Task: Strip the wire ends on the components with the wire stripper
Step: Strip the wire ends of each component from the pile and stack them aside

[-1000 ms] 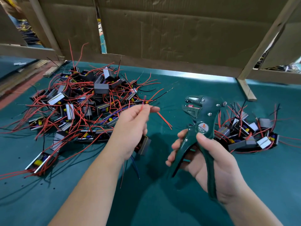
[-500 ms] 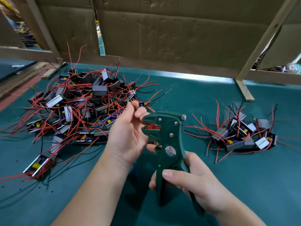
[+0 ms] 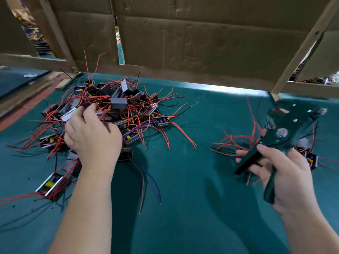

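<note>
Green-covered surface point(image 3: 183, 180), cardboard panels point(image 3: 201, 39) on a wooden frame at its far edge. Left hand point(image 3: 91, 136) palm down over the large pile of components point(image 3: 117, 110), fingers curled into the tangle of red wires at its near-left side; cannot tell whether that grip has closed on any 1 piece. A component point(image 3: 126, 154) lies just beside the left wrist, its blue and red leads trailing toward the camera. Right hand point(image 3: 280, 173) well apart, at right, grip closed around the handles of the dark green wire stripper point(image 3: 286, 132); tool blurred, head pointing up and away, handles spread, nothing visible in its head. Smaller pile of components point(image 3: 310, 158) sits on the surface behind and beside the right hand, red wires fanning left.
</note>
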Action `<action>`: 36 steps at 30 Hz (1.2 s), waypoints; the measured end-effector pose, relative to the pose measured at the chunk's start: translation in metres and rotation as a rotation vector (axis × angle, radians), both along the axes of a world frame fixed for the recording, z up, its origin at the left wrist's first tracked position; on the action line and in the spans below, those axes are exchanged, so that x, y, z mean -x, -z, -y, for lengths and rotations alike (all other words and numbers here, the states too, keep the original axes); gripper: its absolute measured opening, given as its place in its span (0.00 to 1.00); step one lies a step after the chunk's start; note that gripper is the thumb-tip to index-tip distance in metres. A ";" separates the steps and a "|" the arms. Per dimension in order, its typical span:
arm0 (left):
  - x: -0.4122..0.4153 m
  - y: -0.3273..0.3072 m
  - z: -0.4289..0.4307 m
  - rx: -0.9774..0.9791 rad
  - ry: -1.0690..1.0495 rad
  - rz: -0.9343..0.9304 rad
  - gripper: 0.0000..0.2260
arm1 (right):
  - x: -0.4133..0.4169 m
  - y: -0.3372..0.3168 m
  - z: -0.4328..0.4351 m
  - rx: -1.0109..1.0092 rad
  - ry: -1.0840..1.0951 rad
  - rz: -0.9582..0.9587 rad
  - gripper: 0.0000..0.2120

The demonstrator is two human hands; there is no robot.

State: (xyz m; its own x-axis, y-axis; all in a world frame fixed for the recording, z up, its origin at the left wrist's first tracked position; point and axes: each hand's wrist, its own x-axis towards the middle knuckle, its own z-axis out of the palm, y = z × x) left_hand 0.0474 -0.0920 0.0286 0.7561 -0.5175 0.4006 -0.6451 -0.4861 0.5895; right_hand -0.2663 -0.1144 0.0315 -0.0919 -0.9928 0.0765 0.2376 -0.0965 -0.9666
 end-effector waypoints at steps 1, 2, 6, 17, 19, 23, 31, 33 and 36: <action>0.000 0.002 0.001 -0.116 -0.030 -0.021 0.25 | 0.000 0.001 0.000 0.009 -0.005 0.004 0.06; 0.000 0.005 0.001 -0.195 -0.047 -0.028 0.25 | -0.001 0.001 0.000 0.015 -0.019 0.011 0.06; -0.007 0.008 0.001 -0.129 -0.036 0.056 0.09 | -0.006 0.004 -0.003 0.022 -0.074 0.031 0.07; 0.022 -0.014 -0.002 0.582 0.276 0.435 0.06 | -0.014 0.000 -0.010 0.018 -0.156 0.070 0.11; 0.032 -0.014 -0.001 0.686 0.517 0.417 0.07 | -0.015 0.001 -0.010 0.019 -0.165 0.087 0.10; 0.044 -0.013 -0.002 0.726 0.673 0.176 0.08 | -0.016 0.001 -0.011 0.024 -0.191 0.123 0.09; 0.035 -0.010 -0.002 0.589 0.661 -0.224 0.12 | -0.015 0.001 -0.011 0.062 -0.213 0.154 0.13; 0.030 -0.011 -0.002 0.558 0.676 -0.271 0.16 | -0.015 0.002 -0.011 0.068 -0.210 0.164 0.12; 0.027 -0.018 -0.002 0.741 0.717 -0.663 0.15 | -0.013 0.004 -0.010 0.066 -0.211 0.184 0.14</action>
State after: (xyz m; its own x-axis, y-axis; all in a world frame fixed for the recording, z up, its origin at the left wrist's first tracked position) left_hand 0.0204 -0.0900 0.0465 0.5634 -0.7110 0.4208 -0.0989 0.4476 0.8887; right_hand -0.2536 -0.1045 0.0273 0.0979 -0.9849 0.1431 0.4304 -0.0877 -0.8984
